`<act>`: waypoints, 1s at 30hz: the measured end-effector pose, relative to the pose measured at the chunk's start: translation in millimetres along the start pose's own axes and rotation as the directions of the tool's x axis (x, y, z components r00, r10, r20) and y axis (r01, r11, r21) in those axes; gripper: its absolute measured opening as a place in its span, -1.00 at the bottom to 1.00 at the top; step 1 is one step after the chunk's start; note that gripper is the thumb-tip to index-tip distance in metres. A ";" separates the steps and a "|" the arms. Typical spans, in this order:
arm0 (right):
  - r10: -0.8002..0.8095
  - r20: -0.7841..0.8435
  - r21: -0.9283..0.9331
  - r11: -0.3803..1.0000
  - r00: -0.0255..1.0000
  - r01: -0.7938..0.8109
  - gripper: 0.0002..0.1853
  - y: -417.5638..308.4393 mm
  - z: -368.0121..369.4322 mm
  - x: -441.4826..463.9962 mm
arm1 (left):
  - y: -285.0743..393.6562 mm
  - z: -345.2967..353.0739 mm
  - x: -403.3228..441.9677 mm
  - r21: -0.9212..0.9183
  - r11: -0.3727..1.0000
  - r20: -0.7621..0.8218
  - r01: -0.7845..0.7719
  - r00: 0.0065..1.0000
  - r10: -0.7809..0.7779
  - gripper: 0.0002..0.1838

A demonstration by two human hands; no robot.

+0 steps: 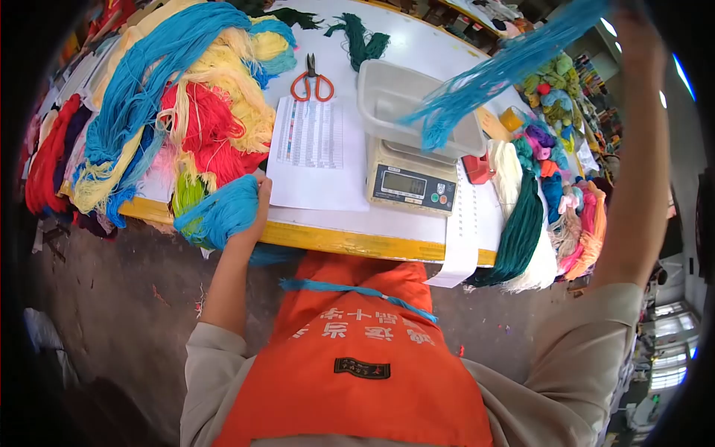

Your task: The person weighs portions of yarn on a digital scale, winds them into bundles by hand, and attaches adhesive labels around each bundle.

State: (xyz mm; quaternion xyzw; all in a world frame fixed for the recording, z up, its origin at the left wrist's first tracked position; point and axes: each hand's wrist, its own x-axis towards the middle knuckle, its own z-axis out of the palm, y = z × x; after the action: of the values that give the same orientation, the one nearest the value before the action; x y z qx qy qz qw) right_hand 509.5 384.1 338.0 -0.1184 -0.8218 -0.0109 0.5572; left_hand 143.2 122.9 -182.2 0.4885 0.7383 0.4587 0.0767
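A bundle of blue yarn (227, 212) is in my left hand (262, 200), at the table's front edge on the left. My right hand (637, 22) is raised high at the upper right, closed on a long hank of light blue yarn (514, 67). The loose lower end of that hank hangs over a clear plastic tray (372, 97). The tray rests on a digital scale (406, 185), whose display digits are too faint to read. Left of the scale lies a printed sheet (309, 145), with red-handled scissors (312, 83) above it.
Blue, yellow and red yarn (205, 112) is heaped on the table's left. Dark green yarn (361, 41) lies at the back. Right of the scale are a red stapler-like object (478, 168), a paper strip (460, 246), green yarn (521, 231) and white yarn (506, 171).
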 end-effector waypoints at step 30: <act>0.634 0.560 0.413 0.344 0.533 -0.843 -0.90 -226.1 165.9 -388.2 | 157.1 -6.0 -83.2 -0.866 0.411 0.437 0.284 0.830 0.346 -0.46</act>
State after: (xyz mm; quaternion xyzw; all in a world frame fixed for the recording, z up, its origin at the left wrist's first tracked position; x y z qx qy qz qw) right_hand 447.5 118.4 -55.6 -0.2828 -0.6961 0.5469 0.3693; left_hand 284.6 69.4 -88.5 0.4912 0.3015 0.6214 0.5308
